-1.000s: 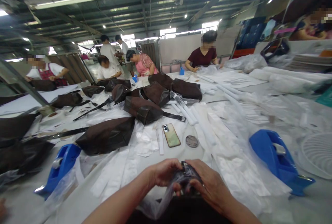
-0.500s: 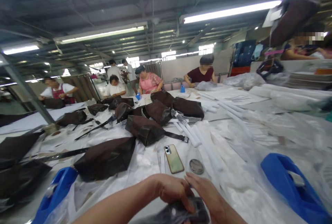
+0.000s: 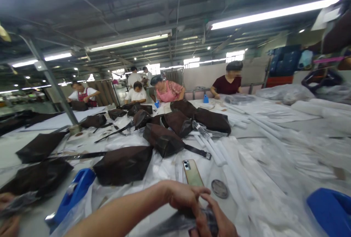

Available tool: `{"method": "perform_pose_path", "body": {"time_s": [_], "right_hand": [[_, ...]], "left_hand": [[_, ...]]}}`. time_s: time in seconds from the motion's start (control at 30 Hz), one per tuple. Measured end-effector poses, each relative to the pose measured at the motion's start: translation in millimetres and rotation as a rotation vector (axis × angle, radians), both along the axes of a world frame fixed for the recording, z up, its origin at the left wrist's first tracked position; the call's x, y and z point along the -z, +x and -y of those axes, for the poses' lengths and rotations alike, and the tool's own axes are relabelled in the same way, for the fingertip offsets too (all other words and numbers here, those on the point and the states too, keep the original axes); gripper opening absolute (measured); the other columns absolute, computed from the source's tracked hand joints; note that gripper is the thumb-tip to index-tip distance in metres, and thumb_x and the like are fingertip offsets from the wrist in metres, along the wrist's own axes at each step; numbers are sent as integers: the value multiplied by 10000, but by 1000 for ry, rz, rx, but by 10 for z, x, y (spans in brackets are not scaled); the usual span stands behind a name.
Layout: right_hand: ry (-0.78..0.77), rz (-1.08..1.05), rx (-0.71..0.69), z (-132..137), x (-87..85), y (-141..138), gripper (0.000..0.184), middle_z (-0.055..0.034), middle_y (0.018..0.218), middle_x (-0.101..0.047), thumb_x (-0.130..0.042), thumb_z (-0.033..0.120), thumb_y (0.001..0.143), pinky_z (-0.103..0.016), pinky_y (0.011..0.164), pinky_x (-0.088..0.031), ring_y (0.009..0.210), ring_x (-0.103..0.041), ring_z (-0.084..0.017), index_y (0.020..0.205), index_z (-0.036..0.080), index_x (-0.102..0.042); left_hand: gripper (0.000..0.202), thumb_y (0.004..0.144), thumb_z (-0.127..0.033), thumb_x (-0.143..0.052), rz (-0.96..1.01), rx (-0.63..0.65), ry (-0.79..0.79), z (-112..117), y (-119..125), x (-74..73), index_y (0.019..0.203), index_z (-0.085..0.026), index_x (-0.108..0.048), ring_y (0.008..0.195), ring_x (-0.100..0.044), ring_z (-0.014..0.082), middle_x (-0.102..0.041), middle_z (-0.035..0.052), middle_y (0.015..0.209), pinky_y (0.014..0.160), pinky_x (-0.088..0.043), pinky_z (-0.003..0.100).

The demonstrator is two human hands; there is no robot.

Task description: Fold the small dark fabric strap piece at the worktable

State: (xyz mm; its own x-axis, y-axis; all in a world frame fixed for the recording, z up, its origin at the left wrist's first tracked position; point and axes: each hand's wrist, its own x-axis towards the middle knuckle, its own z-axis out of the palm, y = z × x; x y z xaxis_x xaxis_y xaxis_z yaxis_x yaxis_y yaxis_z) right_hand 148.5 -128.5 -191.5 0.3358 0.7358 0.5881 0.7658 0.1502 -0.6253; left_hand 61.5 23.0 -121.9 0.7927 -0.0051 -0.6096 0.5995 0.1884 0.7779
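Shifted since the earlier frame: our hands, now overlapping the near end of the phone, which shows almost whole back then; a neighbour's hand also enters, far left of the phone.

Main item: one dark piece in clear film, on our side of the phone. Its visible length runs from under our fingers leftward and towards us; its other end is covered. Left hand: nearer that length, fingers bent down and closed on the piece. Right hand: at the covered end, forefinger meeting the left fingertips; we cannot tell whether it grips, being partly out of view.

Right of the phone: one round grey disc. Beyond it: one brown bag, its buckled strap ending just past the phone's far end. Left of the phone: a second bag, then one blue tape dispenser. Well right: another blue dispenser, cut off.
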Motion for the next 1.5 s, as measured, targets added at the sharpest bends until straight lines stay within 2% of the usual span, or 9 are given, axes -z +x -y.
{"method": "perform_pose_path", "body": {"time_s": [0.17,0.37,0.53,0.73,1.0,1.1,1.17,1.27,1.5], "right_hand": [[86,-174,76,-114,-311,-217,284,-78,876,-732,-471,425,874,-330,744,-570,797,-697,-231,928,206,-644],[61,-448,174,-259,-310,-227,310,-43,753,-695,-486,460,846,-260,561,-515,637,-634,-178,860,200,-654],[66,-596,195,-316,-269,-245,335,-18,652,-647,-510,499,815,-239,451,-465,524,-569,-147,821,190,-641],[3,-738,9,-293,-254,-208,345,79,462,-481,-548,532,794,-216,294,-319,320,-393,-96,924,214,-572],[-77,-760,-24,-296,-255,-243,380,108,464,-392,-487,543,840,-215,362,-316,367,-380,-92,996,199,-529],[-233,-615,-39,-298,-276,-78,467,61,510,-507,-398,578,871,-258,438,-421,444,-512,-139,1061,186,-567],[-346,-443,-7,-275,-257,94,525,-43,725,-683,-314,583,895,-337,648,-531,703,-660,-209,1037,184,-625],[-470,-138,32,-180,-98,274,514,-136,1084,-707,-350,572,887,-456,919,-496,1038,-642,-284,1023,184,-658],[-728,436,-31,33,517,82,268,-130,846,-722,-637,330,780,-346,634,-538,725,-695,-269,999,177,-669]], "left_hand": [[754,395,-195,-885,95,80,-149,-72,-181,-170,1034,-205,-485,650,-649,201,-639,-9,782,568,-541,352],[450,611,-483,-787,218,-33,-131,-24,-415,-27,843,-198,-527,524,-556,99,-586,-43,690,541,-550,308],[437,696,-527,-702,334,-61,-190,64,-479,145,890,-144,-621,474,-522,93,-575,-24,621,521,-542,302],[518,684,-461,-746,375,-40,-422,75,-589,255,1094,-188,-586,738,-627,153,-629,29,898,655,-570,359],[475,735,-553,-644,451,-163,-294,223,-628,517,958,-139,-573,555,-633,149,-646,42,728,409,-464,195],[421,753,-545,-620,478,-305,-182,271,-652,465,878,-149,-550,386,-561,102,-631,3,632,369,-454,190],[407,758,-530,-620,462,-378,-124,253,-685,425,875,-145,-559,348,-528,82,-622,-8,610,354,-448,184],[411,763,-524,-618,419,-422,-78,177,-745,410,898,-138,-577,334,-515,75,-625,-6,606,347,-442,182],[400,755,-515,-627,367,-492,-52,77,-871,507,867,-134,-573,316,-503,80,-636,2,593,342,-438,194]]}}
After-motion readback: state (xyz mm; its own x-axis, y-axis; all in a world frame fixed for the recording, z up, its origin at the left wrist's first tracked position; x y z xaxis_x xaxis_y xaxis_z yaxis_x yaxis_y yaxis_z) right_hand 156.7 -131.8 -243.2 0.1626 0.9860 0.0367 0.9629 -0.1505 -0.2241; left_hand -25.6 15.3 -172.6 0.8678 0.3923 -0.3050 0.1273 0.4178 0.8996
